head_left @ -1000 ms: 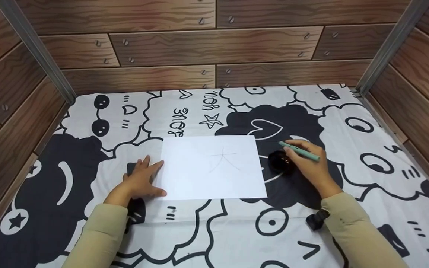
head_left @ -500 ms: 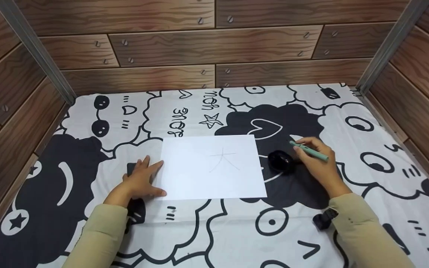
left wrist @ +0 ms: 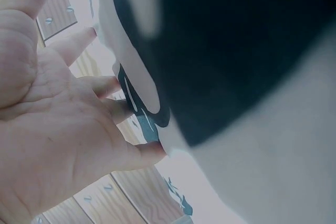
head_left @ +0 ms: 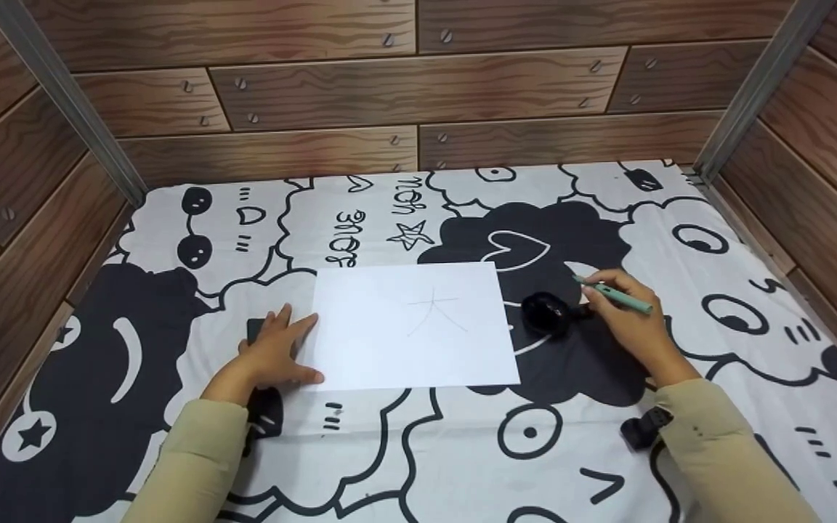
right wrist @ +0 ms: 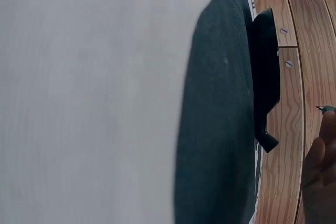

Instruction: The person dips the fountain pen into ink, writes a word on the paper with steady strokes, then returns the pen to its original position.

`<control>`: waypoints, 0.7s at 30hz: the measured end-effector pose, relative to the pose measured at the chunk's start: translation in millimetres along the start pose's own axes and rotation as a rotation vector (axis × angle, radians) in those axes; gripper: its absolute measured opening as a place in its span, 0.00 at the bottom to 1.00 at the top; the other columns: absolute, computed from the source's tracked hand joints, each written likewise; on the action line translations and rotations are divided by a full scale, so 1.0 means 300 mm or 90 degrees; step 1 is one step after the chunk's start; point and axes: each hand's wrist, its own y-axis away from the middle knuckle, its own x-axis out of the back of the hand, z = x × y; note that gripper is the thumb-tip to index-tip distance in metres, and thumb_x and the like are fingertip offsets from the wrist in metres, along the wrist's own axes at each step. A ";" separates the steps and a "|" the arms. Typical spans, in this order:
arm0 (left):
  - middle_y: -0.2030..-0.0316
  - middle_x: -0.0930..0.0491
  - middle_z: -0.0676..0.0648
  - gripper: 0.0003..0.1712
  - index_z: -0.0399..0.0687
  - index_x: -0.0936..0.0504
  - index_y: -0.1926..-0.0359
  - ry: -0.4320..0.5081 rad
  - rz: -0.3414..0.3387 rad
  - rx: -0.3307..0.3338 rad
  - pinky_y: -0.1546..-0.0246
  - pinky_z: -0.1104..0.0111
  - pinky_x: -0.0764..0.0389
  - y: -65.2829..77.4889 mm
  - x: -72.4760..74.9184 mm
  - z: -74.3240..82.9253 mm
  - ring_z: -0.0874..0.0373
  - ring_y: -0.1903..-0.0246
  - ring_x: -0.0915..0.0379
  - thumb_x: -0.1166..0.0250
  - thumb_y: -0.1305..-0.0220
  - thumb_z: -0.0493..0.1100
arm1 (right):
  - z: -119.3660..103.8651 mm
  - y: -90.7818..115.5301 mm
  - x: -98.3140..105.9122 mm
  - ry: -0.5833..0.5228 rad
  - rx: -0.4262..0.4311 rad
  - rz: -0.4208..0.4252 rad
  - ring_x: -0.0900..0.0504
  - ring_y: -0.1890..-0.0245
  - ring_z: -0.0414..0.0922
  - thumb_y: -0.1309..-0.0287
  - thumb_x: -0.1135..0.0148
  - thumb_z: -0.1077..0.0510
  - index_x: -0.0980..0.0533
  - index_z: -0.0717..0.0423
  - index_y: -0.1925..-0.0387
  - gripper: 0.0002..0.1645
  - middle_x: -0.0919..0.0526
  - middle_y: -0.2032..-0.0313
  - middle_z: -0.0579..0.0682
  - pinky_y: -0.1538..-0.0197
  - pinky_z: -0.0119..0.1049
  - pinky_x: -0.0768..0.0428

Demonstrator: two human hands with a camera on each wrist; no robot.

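Note:
A white sheet of paper (head_left: pixel 368 327) lies on the patterned cloth, with thin strokes forming the character 大 (head_left: pixel 434 312) on its right half. My left hand (head_left: pixel 269 356) has its fingers spread at the paper's left edge, the thumb touching the lower left corner; its palm (left wrist: pixel 58 119) fills the left of the left wrist view. My right hand (head_left: pixel 629 319) pinches a light green pen (head_left: pixel 625 298), nib pointing left, above the cloth. In the right wrist view only part of that hand (right wrist: pixel 321 166) and the pen's tip (right wrist: pixel 326 108) show. A shiny black dish with a short handle (head_left: pixel 546 314) sits between paper and pen.
The black-and-white cartoon cloth (head_left: pixel 462 443) covers the table. Wood-print walls (head_left: pixel 418 87) stand behind and on both sides, with grey posts (head_left: pixel 767 94) at the back corners. A small black camera (head_left: pixel 644 428) is at the right wrist.
My right hand has drawn to the right with the pen, away from the black dish. The left hand and the paper have stayed in place.

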 end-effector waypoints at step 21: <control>0.36 0.63 0.36 0.54 0.56 0.46 0.36 -0.013 0.001 -0.005 0.56 0.33 0.63 0.003 0.003 0.001 0.38 0.39 0.73 0.31 0.66 0.60 | 0.076 0.019 0.069 -0.161 -0.125 -0.165 0.21 0.68 0.54 0.40 0.59 0.69 0.36 0.69 0.47 0.19 0.27 0.56 0.68 0.71 0.38 0.23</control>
